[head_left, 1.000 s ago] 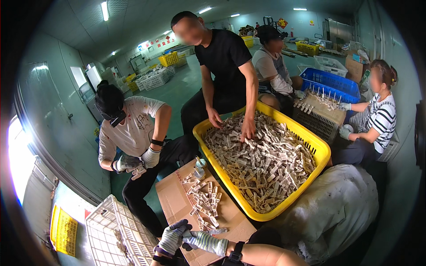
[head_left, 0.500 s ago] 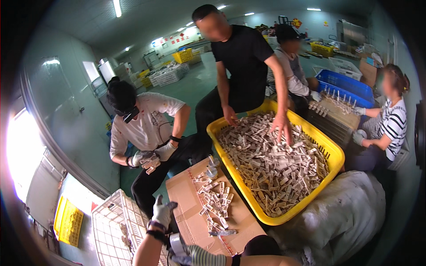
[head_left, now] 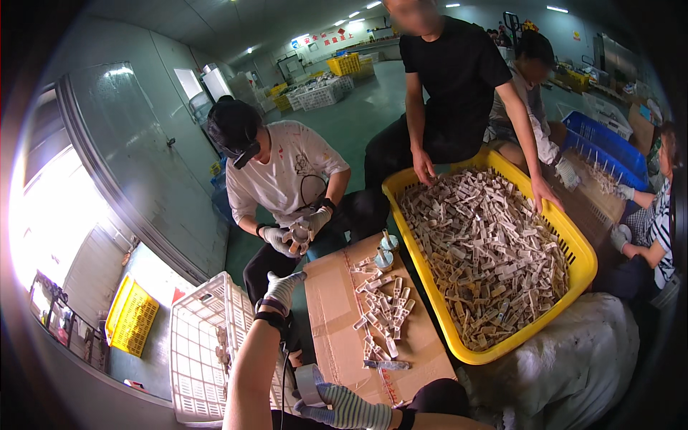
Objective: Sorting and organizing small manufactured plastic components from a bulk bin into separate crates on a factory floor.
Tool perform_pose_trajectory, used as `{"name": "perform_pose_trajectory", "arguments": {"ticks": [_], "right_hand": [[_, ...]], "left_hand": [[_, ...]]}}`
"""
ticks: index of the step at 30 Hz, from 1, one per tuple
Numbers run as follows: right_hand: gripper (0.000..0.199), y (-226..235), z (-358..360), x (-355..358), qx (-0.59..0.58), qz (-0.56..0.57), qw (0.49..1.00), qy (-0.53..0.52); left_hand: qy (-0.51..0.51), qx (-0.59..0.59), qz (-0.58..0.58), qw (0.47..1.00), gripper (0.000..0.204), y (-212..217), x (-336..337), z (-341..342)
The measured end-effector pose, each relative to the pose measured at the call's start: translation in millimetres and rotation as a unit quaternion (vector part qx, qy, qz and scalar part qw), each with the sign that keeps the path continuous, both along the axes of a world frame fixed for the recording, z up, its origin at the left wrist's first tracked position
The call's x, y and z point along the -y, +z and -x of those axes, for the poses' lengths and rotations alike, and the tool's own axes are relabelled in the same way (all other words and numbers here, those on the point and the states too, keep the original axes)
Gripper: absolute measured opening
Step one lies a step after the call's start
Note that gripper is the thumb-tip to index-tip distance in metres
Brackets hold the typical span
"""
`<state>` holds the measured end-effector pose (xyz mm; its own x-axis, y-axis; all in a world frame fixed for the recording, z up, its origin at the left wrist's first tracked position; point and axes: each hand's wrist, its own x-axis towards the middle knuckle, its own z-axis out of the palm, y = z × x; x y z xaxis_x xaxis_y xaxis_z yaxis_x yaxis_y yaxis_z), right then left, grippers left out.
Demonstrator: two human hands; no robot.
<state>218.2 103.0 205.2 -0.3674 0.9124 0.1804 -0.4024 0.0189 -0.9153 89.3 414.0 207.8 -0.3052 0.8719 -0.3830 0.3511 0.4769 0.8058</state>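
Note:
My left hand (head_left: 282,290), in a striped knit glove, hovers by the left edge of a cardboard sheet (head_left: 333,315), fingers and thumb stretched apart with nothing in them. In the lower middle my right hand (head_left: 347,407), gloved alike, is closed around a grey round piece (head_left: 309,385) that looks like a roll of tape. On the cardboard lies a loose pile of small pale clip-like parts (head_left: 385,312). A dark flat bar (head_left: 387,365) rests at the pile's near end. Two small round pieces with upright stems (head_left: 385,251) stand at its far end.
A yellow basket (head_left: 469,351) full of similar parts stands right of the cardboard, beside a whitish sack (head_left: 580,351). A white crate (head_left: 208,308) is at left. Across from me a co-worker (head_left: 290,172) holds a cluster of parts; another person (head_left: 459,93) leans over the basket.
My view has swung left, so the scene sits further right. The black-shirted person's hand has moved from the parts to the basket's rim. My right hand keeps its grey piece.

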Motion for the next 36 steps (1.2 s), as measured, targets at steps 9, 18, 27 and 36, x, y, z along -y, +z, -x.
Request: {"name": "perform_pose_trajectory", "arguments": {"ticks": [9,18,27,36], "right_hand": [[0.019,14.4,-9.9,0.1,-0.019,0.037,0.999,0.007],[0.031,-5.8,-8.4,-10.5,0.007,0.018,0.999,0.03],[0.026,0.7,-8.1,-7.1,-0.049,0.015,0.999,-0.005],[0.041,-21.6,-5.5,-16.8,0.041,0.005,0.999,0.021]], "left_hand": [[0.023,0.038,0.056,0.997,0.12,7.0,15.7,0.4],[0.038,0.036,0.05,0.997,0.122,4.3,15.3,2.5],[0.038,0.01,0.057,0.998,0.114,-1.1,14.4,10.5],[0.022,0.038,0.048,0.998,0.122,-0.4,18.4,8.6]]}}
